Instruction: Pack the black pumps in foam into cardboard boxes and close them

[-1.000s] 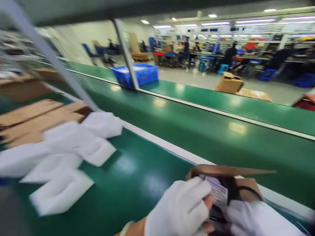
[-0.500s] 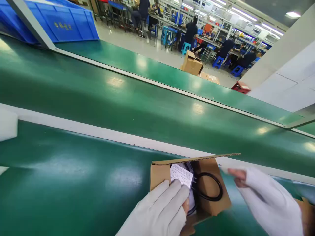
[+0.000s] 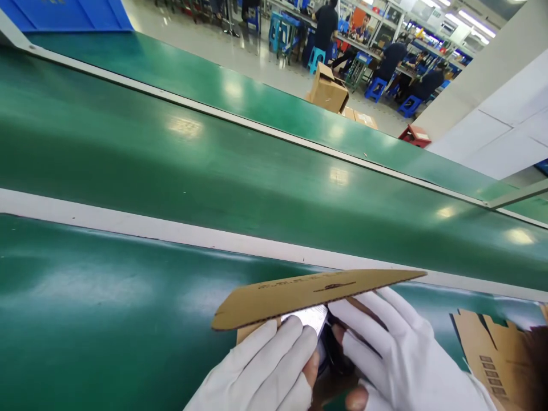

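Observation:
A small brown cardboard box [image 3: 247, 332] stands at the bottom middle, its long lid flap [image 3: 299, 292] tilted over the opening. Inside, a printed white leaflet [image 3: 314, 317] lies partly under my left hand [image 3: 261, 365], which wears a white glove with a bare fingertip showing. That hand's fingers stretch flat across the leaflet and the box's left side. My right hand [image 3: 394, 348], also gloved, reaches in from the right beneath the flap. Its fingers curl round a black cable [image 3: 338, 351] at the opening. The flap and both hands hide most of the contents.
Flattened cardboard [image 3: 492, 354] lies at the right on the green work surface [image 3: 107, 319]. A white strip [image 3: 171, 228] divides it from the green belt [image 3: 240, 182] beyond. A blue bin [image 3: 72, 16] sits at upper left. Several people work in the background.
My right hand has moved left from beside the box onto the cable in its opening. The lid flap has swung down toward me. My left hand stays on the leaflet.

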A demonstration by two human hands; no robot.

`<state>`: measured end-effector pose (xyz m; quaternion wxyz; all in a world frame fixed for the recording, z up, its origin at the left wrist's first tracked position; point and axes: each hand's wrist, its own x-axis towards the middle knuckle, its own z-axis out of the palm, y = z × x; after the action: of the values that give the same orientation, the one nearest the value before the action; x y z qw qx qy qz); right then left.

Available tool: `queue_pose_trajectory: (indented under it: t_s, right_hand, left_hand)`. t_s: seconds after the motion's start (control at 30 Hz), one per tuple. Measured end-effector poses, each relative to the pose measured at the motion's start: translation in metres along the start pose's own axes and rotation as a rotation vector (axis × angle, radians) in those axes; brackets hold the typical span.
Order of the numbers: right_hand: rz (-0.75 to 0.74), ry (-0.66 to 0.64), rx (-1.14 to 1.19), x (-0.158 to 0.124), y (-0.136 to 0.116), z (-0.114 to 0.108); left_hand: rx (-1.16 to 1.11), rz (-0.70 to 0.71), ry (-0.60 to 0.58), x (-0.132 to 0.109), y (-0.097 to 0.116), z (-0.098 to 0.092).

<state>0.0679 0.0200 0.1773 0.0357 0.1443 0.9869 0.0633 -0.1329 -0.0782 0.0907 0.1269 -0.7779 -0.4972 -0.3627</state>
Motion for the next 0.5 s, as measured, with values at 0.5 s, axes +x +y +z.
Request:
queue_pose_trajectory:
  t_s: [0.5]
  right_hand:
    - [0.765,0.477,0.698,-0.028,0.013,0.054]
  left_hand:
    - [0.032,-0.038,-0.056,0.011,0.006,-0.008]
